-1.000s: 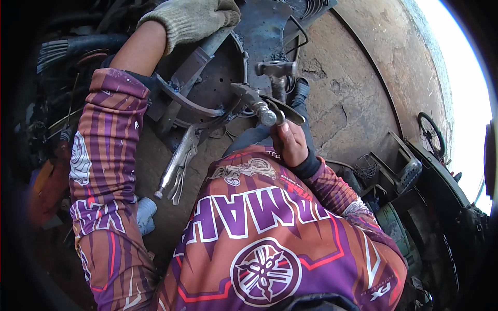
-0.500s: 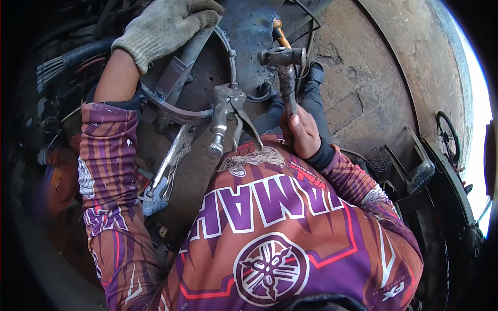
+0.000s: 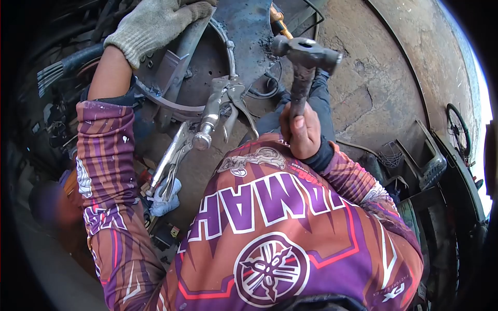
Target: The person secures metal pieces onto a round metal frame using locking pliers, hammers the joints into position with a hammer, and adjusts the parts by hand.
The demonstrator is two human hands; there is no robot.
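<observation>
My left hand (image 3: 155,26), in a pale knit glove, is closed over the upper end of a flat metal bar (image 3: 194,44); its far fingers are partly cut off by the frame's top edge. A curved metal ring (image 3: 228,52) runs around and under the bar. Two locking pliers sit at the ring's near side: one pair (image 3: 215,111) is clamped on it, and the other (image 3: 171,153) hangs lower left. My bare right hand (image 3: 302,129) is wrapped round the handle of a ball-peen hammer (image 3: 306,54), its head raised beside the metal sheet (image 3: 249,31).
An orange-handled tool (image 3: 278,23) and a black cable (image 3: 311,15) lie beyond the hammer. At left is a bundle of rods (image 3: 50,78). A whitish cloth-like thing (image 3: 166,202) is below the pliers. On the right stand a chair-like item (image 3: 431,166) and a wheel (image 3: 456,129).
The hammer head has turned and shifted right, coming closer to the camera. My left hand stays on the bar; the view has shifted slightly.
</observation>
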